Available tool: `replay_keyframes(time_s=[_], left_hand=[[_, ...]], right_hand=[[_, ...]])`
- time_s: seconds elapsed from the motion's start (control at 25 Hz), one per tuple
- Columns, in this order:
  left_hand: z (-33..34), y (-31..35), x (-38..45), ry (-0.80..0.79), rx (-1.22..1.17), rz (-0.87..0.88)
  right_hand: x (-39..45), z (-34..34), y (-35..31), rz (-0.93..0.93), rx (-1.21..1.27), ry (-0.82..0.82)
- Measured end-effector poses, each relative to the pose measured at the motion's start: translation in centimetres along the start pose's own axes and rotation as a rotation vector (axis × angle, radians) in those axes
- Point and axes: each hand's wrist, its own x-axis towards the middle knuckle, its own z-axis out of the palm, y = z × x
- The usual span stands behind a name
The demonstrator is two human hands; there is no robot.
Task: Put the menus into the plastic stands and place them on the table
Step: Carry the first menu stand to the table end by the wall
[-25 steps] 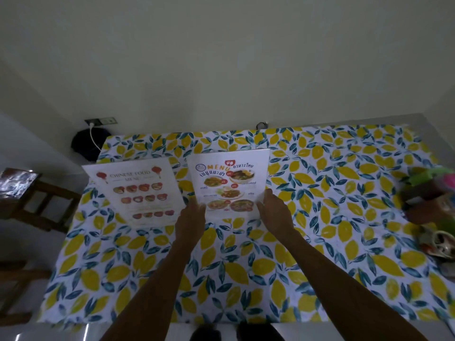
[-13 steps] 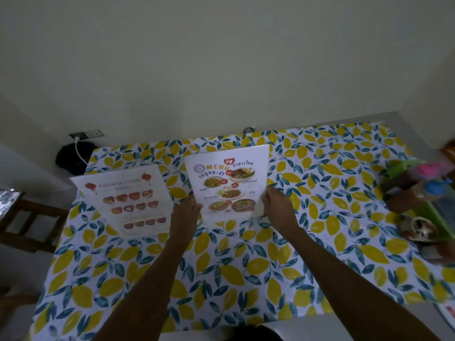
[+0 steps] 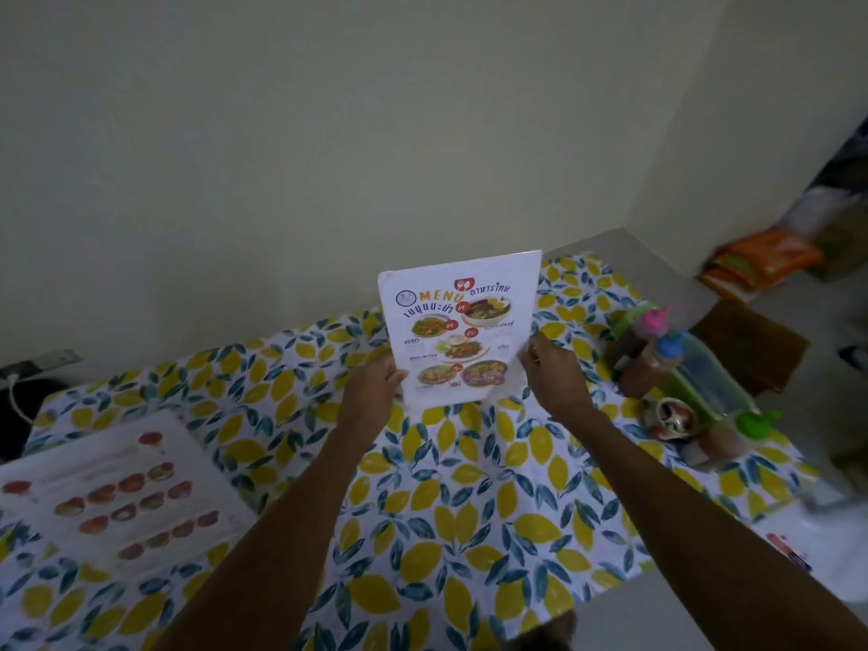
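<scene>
The Thai food menu (image 3: pixel 458 328), a white sheet in a clear plastic stand with dish photos, is upright near the table's far middle. My left hand (image 3: pixel 373 392) grips its lower left edge and my right hand (image 3: pixel 549 368) grips its lower right edge. Whether its base touches the lemon-print tablecloth (image 3: pixel 469 509) I cannot tell. The Chinese food menu (image 3: pixel 112 495) in its stand sits at the near left, blurred.
A green caddy (image 3: pixel 695 382) with sauce bottles and a small condiment jar stands at the right of the table. Orange packets (image 3: pixel 765 260) lie on a shelf at the far right. A wall socket with a white cable is at the far left. The wall is close behind the table.
The view has swung right and closer, so the Chinese menu slid to the lower left. Both hands keep their hold on the Thai menu, which has shifted right towards the caddy.
</scene>
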Motion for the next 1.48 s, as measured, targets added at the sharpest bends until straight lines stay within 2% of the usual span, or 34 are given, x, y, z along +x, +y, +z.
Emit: replay_keyframes(time_s=[0.12,0.36,0.48,0.84,1.12,1.32,1.48], left_hand=[[3.5,2.2,4.3,-0.030,-0.022,0.042],[10.3,10.7,13.1,0.045,0.053,0.067],[14.6,13.9,18.1,0.056,0.072,0.022],[24.8,17.9,29.2,0.023,0.159,-0.040],[28.5,17.2,33.1,-0.025,0.212,-0.148],[29.5,16.9,33.7,-0.025,0.180,-0.225],[29.4,16.6,33.3,-0.088,0.166,-0.230]], right_hand=[[4.0,-2.8,3.6,0.008,-0.031,0.000],[17.6,-6.8,13.1,-0.025,-0.075,-0.045],[24.1,-8.1,18.1,-0.072,-0.082,-0.101],[36.7,-7.2,28.8,-0.069,-0.023,-0.163],[40.4,-4.6,32.3,-0.042,-0.011,-0.234],[40.3,-3.7,33.7,-0.060,0.011,-0.255],[39.5,-4.0,34.6,-0.113,-0.005,-0.271]])
